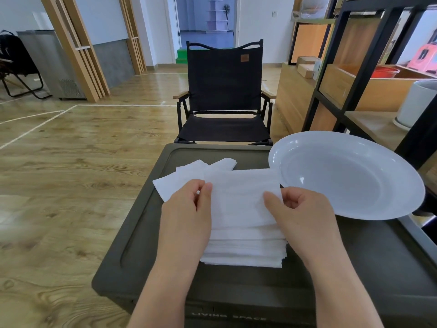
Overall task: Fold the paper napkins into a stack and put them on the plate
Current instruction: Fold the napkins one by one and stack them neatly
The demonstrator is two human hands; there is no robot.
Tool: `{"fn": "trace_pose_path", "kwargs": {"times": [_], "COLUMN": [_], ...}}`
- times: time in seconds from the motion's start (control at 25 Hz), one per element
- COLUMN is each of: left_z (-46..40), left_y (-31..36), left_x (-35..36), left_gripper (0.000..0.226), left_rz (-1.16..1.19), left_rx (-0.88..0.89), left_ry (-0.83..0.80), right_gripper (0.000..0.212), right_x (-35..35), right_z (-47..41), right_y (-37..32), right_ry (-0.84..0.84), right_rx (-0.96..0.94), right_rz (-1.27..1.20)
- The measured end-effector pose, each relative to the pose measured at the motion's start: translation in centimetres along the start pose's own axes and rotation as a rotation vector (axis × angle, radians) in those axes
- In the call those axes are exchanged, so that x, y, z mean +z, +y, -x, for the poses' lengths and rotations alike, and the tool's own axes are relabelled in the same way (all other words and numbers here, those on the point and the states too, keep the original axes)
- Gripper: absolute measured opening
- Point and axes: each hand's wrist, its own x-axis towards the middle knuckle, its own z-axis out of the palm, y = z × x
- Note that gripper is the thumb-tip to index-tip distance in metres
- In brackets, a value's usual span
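A white paper napkin point(238, 197) is held up between both hands above a stack of folded napkins point(246, 250) on the dark lid. My left hand point(186, 209) pinches its left edge between thumb and fingers. My right hand point(300, 209) pinches its right edge. Behind it lie a few loose unfolded napkins point(189, 172). A wide white plate point(350, 174) sits to the right, holding nothing, its rim close to the held napkin's right corner.
Everything rests on a dark green storage box lid point(151, 223) with a raised rim. A black folding chair point(224, 95) stands just beyond it. A black-framed wooden shelf unit point(350, 67) rises at the right; wood floor lies to the left.
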Motion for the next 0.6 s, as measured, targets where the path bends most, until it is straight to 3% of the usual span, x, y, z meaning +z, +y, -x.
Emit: {"fn": "trace_pose_path", "kwargs": {"times": [0.32, 0.48, 0.6], "left_z": [-0.1, -0.4, -1.4], "left_y": [-0.6, -0.8, -2.1], "left_x": [0.5, 0.5, -1.1], "left_gripper": [0.005, 0.021, 0.031], "left_rz": [-0.156, -0.205, -0.367], "left_rx": [-0.109, -0.133, -0.044], "left_ry": [-0.052, -0.052, 0.051], "right_gripper": [0.022, 0.024, 0.029], "right_x": [-0.7, -0.4, -0.5], "right_z": [-0.3, -0.3, -0.1], "right_y": [0.7, 0.5, 0.4], "right_ry": [-0.046, -0.055, 0.027], "right_rx": [0.065, 0.077, 0.013], "right_rz": [0.311, 0.424, 0.399]}}
